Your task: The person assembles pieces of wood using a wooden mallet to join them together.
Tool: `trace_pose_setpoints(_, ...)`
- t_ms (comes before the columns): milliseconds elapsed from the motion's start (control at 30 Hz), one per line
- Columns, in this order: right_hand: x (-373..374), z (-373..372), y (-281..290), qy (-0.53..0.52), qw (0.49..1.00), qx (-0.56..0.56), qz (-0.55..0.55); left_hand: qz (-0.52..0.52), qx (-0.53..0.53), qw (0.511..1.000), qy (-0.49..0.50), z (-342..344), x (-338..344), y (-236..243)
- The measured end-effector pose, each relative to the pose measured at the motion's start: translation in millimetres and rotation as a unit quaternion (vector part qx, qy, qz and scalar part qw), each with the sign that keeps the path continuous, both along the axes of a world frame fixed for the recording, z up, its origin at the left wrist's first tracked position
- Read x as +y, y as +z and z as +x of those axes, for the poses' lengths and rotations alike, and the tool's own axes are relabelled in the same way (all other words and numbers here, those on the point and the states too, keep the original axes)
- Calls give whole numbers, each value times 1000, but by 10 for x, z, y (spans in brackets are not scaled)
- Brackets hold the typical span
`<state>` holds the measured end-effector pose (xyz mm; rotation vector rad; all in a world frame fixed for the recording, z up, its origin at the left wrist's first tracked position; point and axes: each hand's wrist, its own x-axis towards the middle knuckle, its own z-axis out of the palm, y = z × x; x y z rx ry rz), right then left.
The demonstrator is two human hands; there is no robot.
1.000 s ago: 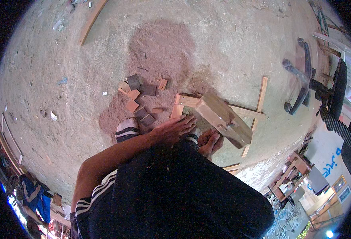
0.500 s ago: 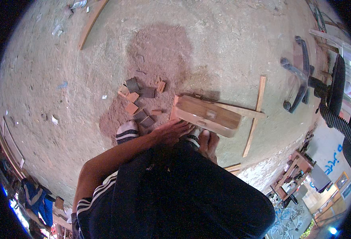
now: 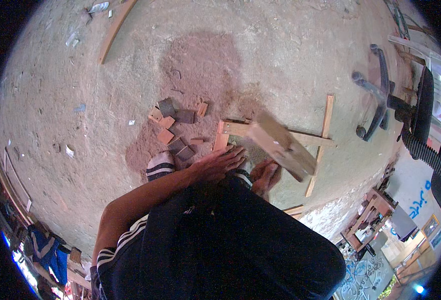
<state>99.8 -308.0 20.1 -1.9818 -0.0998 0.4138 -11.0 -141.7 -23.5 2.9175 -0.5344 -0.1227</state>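
Note:
A joined wooden frame [image 3: 233,128] lies on the ground before me: a short end strip meets a long strip, which runs right to a crosspiece [image 3: 326,120]. My left hand [image 3: 219,162] is closed over the near end of the short strip, its fingers reaching past it to the right. A thick, brown wooden block [image 3: 283,146], blurred by motion, hangs above the long strip and hides part of it. My right hand [image 3: 265,176] is closed beside the block's near side and appears to hold it; the grip itself is hidden.
Several small wood and dark offcuts [image 3: 184,116] lie left of the frame on reddish dust [image 3: 200,60]. My foot [image 3: 160,161] is just below them. An office chair base [image 3: 380,95] stands at the right, a long wooden strip [image 3: 115,32] lies far left, and a cluttered wooden bench [image 3: 370,220] stands lower right.
The wooden block has swung to the right and turned more steeply, uncovering the joint of the frame. My right hand has shifted slightly right; the left hand stays on the strip.

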Motion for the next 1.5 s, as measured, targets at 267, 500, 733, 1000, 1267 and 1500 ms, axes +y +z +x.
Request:
trace_pose_setpoints(267, 169, 19, 255, -35, 994, 47, 93, -19, 28, 999, -2, 5, 10, 22)
trace_pose_setpoints(500, -54, 47, 63, 198, 973, -27, -116, -51, 40, 998, -16, -25, -72, -152)
trace_pose_setpoints(733, -32, 36, 55, 199, 976, 16, -88, -12, 63, 997, -35, -9, -55, -98)
trace_pose_setpoints(1000, 86, -3, 156, 52, 995, 54, 71, -39, 48, 998, -15, -7, -36, -63)
trace_pose_setpoints(1267, -39, 54, 132, 38, 996, 30, 73, -27, 25, 999, -7, -12, -61, -86)
trace_pose_setpoints(1500, -150, -63, -205, 65, 996, 44, -51, -15, 23, 999, -16, -52, -51, -63)
